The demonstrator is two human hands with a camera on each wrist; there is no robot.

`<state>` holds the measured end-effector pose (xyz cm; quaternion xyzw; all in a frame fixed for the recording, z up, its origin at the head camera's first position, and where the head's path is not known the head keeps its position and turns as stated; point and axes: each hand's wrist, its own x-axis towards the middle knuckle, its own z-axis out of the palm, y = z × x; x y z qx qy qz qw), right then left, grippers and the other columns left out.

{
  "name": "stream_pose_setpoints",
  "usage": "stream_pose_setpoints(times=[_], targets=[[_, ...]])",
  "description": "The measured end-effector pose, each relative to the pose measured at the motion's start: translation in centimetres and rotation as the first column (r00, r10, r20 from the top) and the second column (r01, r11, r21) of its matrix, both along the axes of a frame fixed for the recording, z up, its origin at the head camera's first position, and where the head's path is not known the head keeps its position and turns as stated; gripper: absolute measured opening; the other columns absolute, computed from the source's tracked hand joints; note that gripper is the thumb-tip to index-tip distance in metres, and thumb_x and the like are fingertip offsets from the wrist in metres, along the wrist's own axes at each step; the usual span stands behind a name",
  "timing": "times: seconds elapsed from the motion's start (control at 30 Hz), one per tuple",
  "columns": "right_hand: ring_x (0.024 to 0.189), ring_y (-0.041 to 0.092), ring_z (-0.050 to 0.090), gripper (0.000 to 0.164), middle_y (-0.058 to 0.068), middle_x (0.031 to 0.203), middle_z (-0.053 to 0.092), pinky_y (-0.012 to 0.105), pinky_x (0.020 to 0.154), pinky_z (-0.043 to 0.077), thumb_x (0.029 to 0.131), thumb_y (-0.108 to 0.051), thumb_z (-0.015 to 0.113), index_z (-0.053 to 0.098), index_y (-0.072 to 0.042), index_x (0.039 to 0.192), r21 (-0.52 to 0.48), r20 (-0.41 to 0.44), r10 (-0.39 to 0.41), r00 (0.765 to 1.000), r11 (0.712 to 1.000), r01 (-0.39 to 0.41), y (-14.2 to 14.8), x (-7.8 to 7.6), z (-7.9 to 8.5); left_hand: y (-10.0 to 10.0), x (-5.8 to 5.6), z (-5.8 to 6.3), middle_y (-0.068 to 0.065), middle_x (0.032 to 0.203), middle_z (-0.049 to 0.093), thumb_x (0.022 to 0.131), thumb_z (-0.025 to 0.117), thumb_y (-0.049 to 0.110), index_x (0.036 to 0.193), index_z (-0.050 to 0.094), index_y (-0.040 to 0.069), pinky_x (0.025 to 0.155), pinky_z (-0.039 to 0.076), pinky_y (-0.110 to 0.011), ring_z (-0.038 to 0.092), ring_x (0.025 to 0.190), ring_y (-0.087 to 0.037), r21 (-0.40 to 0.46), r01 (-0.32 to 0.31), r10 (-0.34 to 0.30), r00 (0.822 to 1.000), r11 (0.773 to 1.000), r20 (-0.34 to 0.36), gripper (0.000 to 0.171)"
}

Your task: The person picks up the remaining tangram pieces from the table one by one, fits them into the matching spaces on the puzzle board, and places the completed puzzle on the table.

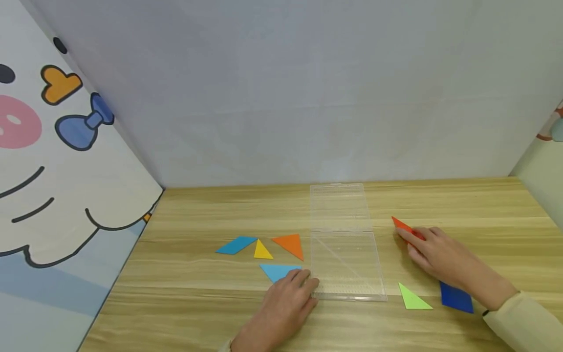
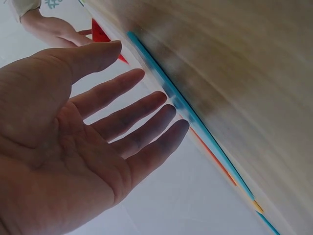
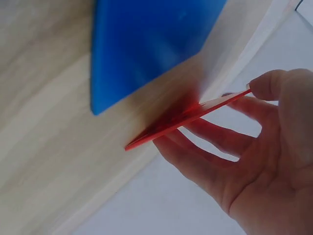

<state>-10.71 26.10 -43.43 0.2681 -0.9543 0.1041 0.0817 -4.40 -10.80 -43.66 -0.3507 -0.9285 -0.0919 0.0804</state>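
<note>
My right hand [image 1: 444, 256] pinches a flat red triangle [image 3: 171, 125] between thumb and fingers. In the right wrist view the triangle is tilted, one corner close to the wooden tabletop; whether it touches cannot be told. A dark blue square-like piece [image 1: 456, 297] lies partly under the right forearm, a lime-green triangle [image 1: 412, 299] beside it. My left hand [image 1: 286, 305] has loosely extended fingers over the edge of a light blue triangle [image 1: 278, 271], holding nothing. Just right of its fingertips lies a clear plastic case [image 1: 347, 264], unfolded flat.
Left of the case lie an orange triangle [image 1: 292, 245], a small yellow triangle [image 1: 262, 250] and a blue parallelogram [image 1: 236, 245]. The wooden table [image 1: 184, 303] meets a pale cloth wall [image 1: 264, 122] behind. A cartoon-printed panel [image 1: 79, 190] stands at the left.
</note>
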Motion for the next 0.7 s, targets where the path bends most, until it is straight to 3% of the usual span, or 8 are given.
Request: stream_pose_setpoints(times=[0.17, 0.37, 0.7], targets=[[0.108, 0.048, 0.061, 0.038, 0.031, 0.126, 0.060, 0.059, 0.080, 0.056, 0.100, -0.011, 0.062, 0.063, -0.004, 0.138, 0.073, 0.051, 0.012, 0.999, 0.997, -0.015, 0.13, -0.04, 0.12, -0.02, 0.04, 0.04, -0.005, 0.120, 0.065, 0.097, 0.074, 0.024, 0.119, 0.067, 0.011, 0.096, 0.053, -0.033, 0.062, 0.111, -0.020, 0.001, 0.003, -0.003, 1.000, 1.000, 0.006, 0.027], [0.107, 0.050, 0.063, 0.031, 0.033, 0.121, 0.061, 0.060, 0.080, 0.057, 0.097, -0.008, 0.068, 0.065, 0.002, 0.126, 0.021, -0.014, 0.024, 1.000, 1.000, -0.023, 0.53, -0.14, -0.16, -0.11, 0.02, 0.05, -0.005, 0.119, 0.064, 0.097, 0.074, 0.025, 0.118, 0.067, 0.011, 0.094, 0.053, -0.032, 0.061, 0.110, -0.020, 0.005, 0.013, -0.013, 1.000, 1.000, 0.011, 0.026], [0.094, 0.043, 0.066, 0.011, 0.017, 0.106, 0.062, 0.056, 0.072, 0.057, 0.101, -0.013, 0.066, 0.061, -0.007, 0.108, -0.060, -0.129, 0.066, 0.989, 0.995, -0.074, 0.64, -0.33, -0.75, -0.15, 0.03, -0.05, -0.004, 0.115, 0.064, 0.096, 0.075, 0.024, 0.115, 0.066, 0.010, 0.090, 0.054, -0.031, 0.060, 0.105, -0.019, 0.026, 0.028, -0.027, 0.999, 0.999, -0.018, 0.025]])
